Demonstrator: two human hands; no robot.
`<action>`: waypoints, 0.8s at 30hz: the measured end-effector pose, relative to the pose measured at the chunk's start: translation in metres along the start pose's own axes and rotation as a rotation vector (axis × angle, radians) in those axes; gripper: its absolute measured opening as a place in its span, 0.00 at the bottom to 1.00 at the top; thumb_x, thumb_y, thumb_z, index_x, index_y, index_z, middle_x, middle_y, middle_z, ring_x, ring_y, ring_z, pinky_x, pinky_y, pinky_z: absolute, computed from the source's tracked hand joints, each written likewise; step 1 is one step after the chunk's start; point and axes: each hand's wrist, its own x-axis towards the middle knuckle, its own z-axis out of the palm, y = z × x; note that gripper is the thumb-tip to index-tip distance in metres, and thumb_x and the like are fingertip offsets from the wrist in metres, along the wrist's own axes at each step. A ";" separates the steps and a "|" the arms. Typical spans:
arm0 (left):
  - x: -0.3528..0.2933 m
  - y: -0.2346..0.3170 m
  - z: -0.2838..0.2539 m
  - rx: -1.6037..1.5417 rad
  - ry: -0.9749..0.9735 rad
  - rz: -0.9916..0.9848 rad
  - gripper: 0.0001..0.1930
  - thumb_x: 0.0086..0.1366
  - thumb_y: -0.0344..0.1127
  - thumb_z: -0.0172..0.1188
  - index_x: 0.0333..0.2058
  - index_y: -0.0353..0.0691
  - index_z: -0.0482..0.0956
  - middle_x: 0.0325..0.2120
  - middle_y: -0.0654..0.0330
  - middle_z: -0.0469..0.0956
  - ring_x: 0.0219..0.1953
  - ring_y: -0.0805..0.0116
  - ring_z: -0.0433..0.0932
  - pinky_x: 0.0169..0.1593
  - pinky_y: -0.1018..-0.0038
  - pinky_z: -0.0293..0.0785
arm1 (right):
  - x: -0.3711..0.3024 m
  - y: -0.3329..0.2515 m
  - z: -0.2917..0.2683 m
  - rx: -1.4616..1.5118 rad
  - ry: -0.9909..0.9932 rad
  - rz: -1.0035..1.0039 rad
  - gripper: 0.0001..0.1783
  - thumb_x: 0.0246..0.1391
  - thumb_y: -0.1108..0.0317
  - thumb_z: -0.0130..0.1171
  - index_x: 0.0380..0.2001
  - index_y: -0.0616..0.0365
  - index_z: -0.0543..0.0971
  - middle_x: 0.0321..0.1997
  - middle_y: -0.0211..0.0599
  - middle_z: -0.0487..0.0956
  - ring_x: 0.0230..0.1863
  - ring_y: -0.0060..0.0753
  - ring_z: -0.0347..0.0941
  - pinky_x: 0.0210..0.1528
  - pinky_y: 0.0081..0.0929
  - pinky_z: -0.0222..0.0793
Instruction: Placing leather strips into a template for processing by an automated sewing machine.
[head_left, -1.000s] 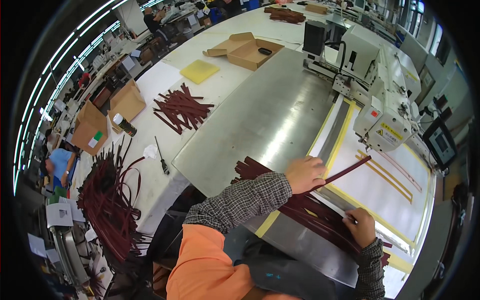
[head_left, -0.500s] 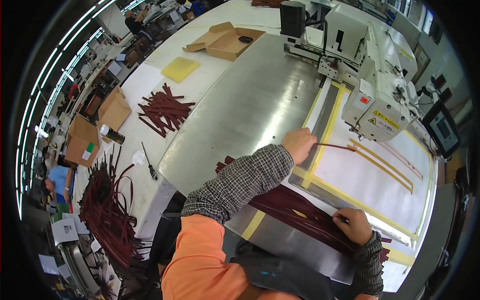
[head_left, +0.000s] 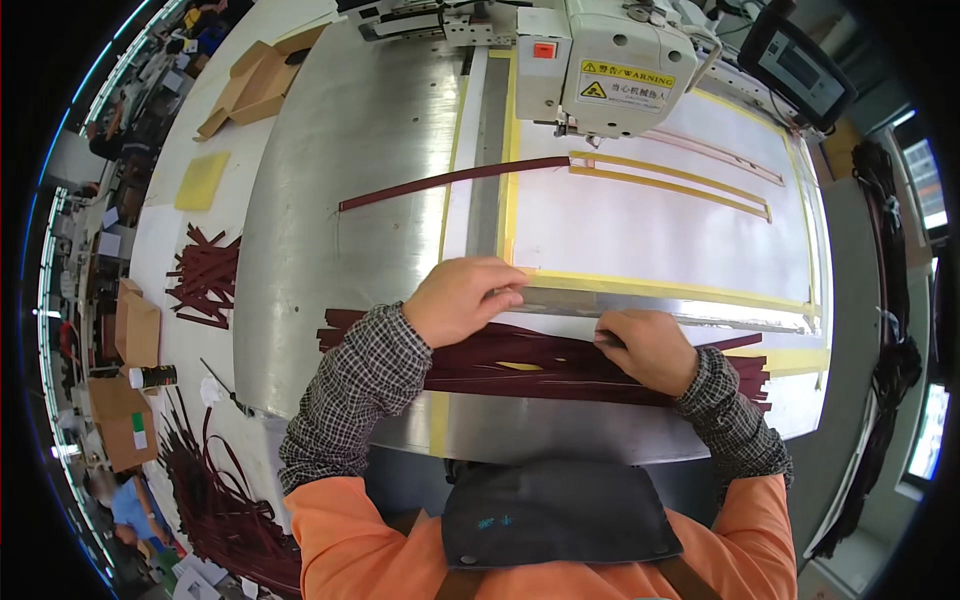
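My left hand (head_left: 468, 298) hovers at the near left corner of the yellow-taped frame (head_left: 508, 170). Its fingers curl loosely, thumb and fingertips slightly apart, with nothing visible between them. Closed over the bundle of dark red strips (head_left: 520, 372), my right hand (head_left: 648, 348) grips a small dark thing (head_left: 606, 341), mostly hidden by the fingers. One dark red strip (head_left: 430, 184) lies across the metal plate and the frame's left edge. Its right end meets a long yellow-edged slot (head_left: 680, 188) in the white sheet, just below the sewing machine head (head_left: 620, 85).
A control screen (head_left: 795, 65) stands at the far right. Leftward lie a pile of short strips (head_left: 207, 278), a yellow pad (head_left: 202, 181), an open carton (head_left: 262, 82), a screwdriver (head_left: 238, 402) and a spray can (head_left: 152, 377). Long dark strips (head_left: 215, 500) hang over the table edge.
My left hand has let go of the dark red strip, which now lies flat, and has come nearer to my right hand. The whole view has turned and shifted.
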 end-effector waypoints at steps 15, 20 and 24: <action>-0.024 0.022 0.057 0.275 -0.009 0.078 0.10 0.60 0.32 0.68 0.42 0.43 0.86 0.35 0.61 0.83 0.44 0.57 0.82 0.48 0.60 0.79 | 0.008 -0.018 0.007 0.133 -0.008 -0.029 0.08 0.55 0.69 0.69 0.37 0.62 0.85 0.36 0.46 0.85 0.38 0.53 0.82 0.42 0.44 0.77; -0.014 0.029 0.048 0.045 0.043 0.145 0.09 0.62 0.37 0.71 0.39 0.44 0.87 0.36 0.58 0.82 0.46 0.55 0.81 0.49 0.59 0.78 | 0.004 -0.013 -0.002 0.202 -0.013 0.021 0.10 0.58 0.69 0.70 0.38 0.64 0.84 0.40 0.48 0.87 0.38 0.50 0.84 0.41 0.37 0.78; -0.012 0.034 0.023 0.005 0.014 0.073 0.12 0.66 0.47 0.68 0.38 0.45 0.87 0.33 0.61 0.83 0.44 0.56 0.83 0.46 0.59 0.78 | 0.006 -0.008 -0.018 0.220 -0.054 0.036 0.09 0.60 0.70 0.68 0.37 0.66 0.83 0.30 0.45 0.86 0.32 0.39 0.84 0.38 0.33 0.78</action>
